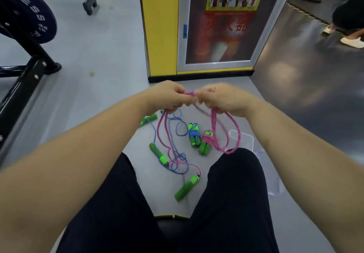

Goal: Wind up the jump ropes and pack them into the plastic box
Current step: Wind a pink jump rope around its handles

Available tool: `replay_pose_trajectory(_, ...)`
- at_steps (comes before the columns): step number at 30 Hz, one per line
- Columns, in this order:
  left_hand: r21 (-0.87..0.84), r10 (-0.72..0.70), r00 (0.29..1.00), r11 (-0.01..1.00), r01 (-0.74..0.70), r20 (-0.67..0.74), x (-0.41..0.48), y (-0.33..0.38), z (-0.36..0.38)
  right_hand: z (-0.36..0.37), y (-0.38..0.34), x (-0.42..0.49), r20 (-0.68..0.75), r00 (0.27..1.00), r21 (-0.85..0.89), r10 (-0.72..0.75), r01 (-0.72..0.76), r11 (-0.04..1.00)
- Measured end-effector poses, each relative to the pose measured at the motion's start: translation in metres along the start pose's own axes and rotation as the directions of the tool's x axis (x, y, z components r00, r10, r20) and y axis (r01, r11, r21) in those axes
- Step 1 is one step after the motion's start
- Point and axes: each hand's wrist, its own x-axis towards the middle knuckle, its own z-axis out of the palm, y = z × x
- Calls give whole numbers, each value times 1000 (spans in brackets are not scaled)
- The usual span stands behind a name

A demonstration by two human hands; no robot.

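Though blurred, hands (170, 97) (223, 99) on pink rope (214, 121).

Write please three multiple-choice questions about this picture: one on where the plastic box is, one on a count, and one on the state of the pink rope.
1. Where is the clear plastic box?
A. on the floor by the right leg
B. on the lap
C. on a shelf

2. How many wound rope bundles lie on the floor?
A. one
B. two
C. four

3. The pink rope is:
A. gripped by both hands
B. lying wholly on the floor
C. packed in the box

Answers: 1 A, it shows beside that leg's knee. 2 B, a blue bundle and a pink bundle. 3 A, the left hand and the right hand hold it, loops hanging.
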Motion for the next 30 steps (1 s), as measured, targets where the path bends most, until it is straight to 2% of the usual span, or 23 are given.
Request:
replay_pose_trajectory(2,-75,-9,1000,997,7,-23,-1,-17,-4,-20,-8,2,-202,979,342,-22,92,935)
replay_pose_trajectory(4,-25,-72,996,997,70,-54,-6,-43,2,-45,-11,6,-403,911,626,91,202,754)
replay_pose_trajectory(7,131,-212,976,968,216,-43,-15,-87,14,-82,7,9,-535,775,809,336,355,469)
replay_pose_trajectory(8,139,-237,970,960,243,-53,-19,-97,16,-89,17,10,-529,741,838,414,377,395)
replay_pose_trajectory(9,84,-253,965,962,259,-72,-21,-102,17,-92,28,11,-508,718,857,476,366,364)
replay_pose_trajectory(10,-11,-259,961,966,259,-98,-21,-101,18,-91,38,10,-489,702,866,517,321,383)
replay_pose_trajectory(12,-125,-219,967,971,202,-133,-17,-84,18,-76,54,10,-467,704,845,535,176,506)
replay_pose_trajectory(13,-128,-193,973,976,177,-127,-13,-71,19,-63,59,11,-451,740,809,499,103,578)
replay_pose_trajectory(15,-62,-131,988,990,126,-81,-5,-39,23,-30,57,12,-368,864,693,345,7,721)
replay_pose_trajectory(17,-28,-82,997,996,82,-11,2,-9,27,2,43,14,-228,960,589,162,3,808)
replay_pose_trajectory(19,-101,-61,998,993,63,29,5,17,25,22,25,13,-63,997,592,46,0,806)
replay_pose_trajectory(21,-184,-57,998,981,56,-3,5,35,16,27,13,9,9,1000,640,4,-9,768)
replay_pose_trajectory(25,-298,28,994,953,-58,-105,-2,42,-13,13,2,3,-76,997,491,-30,64,869)
replay_pose_trajectory(28,-281,22,999,959,-28,-24,-5,29,-19,6,-6,8,-186,982,594,-25,133,794)
replay_pose_trajectory(30,-196,-37,998,979,46,48,-5,20,-8,5,-8,11,-165,986,697,-18,130,705)
